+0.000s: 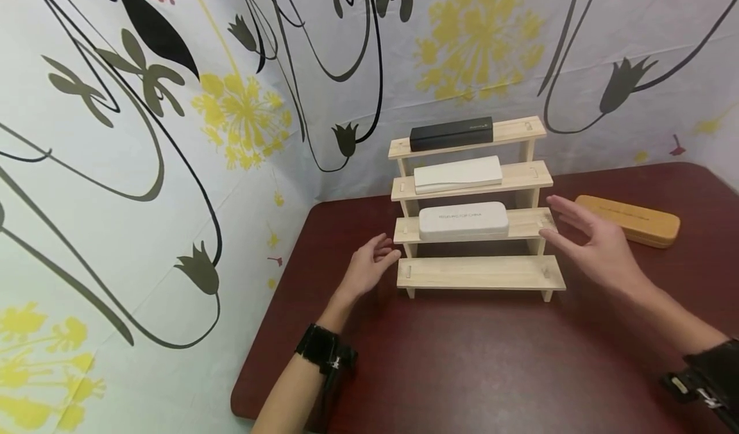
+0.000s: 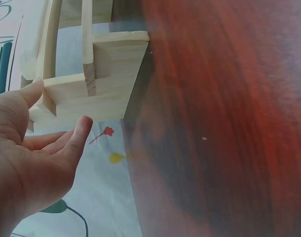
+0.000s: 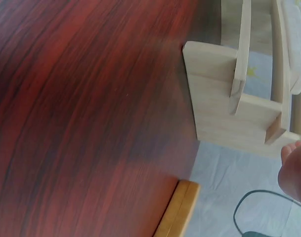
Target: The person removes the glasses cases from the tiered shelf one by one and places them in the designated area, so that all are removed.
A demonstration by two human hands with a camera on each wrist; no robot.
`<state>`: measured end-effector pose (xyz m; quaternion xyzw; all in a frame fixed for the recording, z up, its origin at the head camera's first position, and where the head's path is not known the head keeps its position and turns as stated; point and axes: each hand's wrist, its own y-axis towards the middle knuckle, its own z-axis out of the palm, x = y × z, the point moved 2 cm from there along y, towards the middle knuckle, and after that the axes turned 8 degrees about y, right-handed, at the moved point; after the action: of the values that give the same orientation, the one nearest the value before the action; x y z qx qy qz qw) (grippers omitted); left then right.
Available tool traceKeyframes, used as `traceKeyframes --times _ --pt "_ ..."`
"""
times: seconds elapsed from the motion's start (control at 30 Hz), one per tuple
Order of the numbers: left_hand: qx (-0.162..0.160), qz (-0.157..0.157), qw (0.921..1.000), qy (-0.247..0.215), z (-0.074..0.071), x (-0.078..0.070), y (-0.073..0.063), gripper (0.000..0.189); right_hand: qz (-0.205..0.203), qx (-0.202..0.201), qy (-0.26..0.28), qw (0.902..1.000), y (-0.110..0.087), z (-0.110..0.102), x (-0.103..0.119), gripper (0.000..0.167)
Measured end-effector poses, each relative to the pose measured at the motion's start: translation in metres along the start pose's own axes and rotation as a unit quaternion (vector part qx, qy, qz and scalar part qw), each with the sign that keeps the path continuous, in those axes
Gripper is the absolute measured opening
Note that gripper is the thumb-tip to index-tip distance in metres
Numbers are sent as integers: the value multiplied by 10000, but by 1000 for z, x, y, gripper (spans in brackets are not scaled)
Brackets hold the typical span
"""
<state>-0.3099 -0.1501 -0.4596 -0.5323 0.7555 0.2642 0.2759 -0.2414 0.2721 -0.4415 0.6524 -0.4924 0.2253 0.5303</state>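
A four-step wooden rack [image 1: 485, 274] stands on the table, its lowest step bare. A white eyeglass case [image 1: 464, 222] with printed lettering lies on the second step from the bottom. Above it are a flat white case [image 1: 458, 174] and, on the top step, a long black case [image 1: 450, 134]. My left hand [image 1: 366, 268] is at the rack's left side, fingers loosely bent; in the left wrist view its thumb [image 2: 32, 94] is right at a step's end. On the opposite side, my right hand [image 1: 603, 251] has its fingers extended beside the second step and holds nothing.
A mustard-yellow eyeglass case [image 1: 632, 221] lies on the dark red table [image 1: 473, 357], right of the rack and beyond my right hand. A patterned cloth [image 1: 254, 331] hangs behind the table and along its left side.
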Motion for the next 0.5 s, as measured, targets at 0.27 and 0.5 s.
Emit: traceKeyframes --times 0.27,0.5 --pt "-359 114 9989 -276 0 -7 8 71 -67 269 -337 9990 1 16 10 73" --pt "-592 180 9973 -399 6 -13 16 64 -118 454 -301 9984 5 26 16 73"
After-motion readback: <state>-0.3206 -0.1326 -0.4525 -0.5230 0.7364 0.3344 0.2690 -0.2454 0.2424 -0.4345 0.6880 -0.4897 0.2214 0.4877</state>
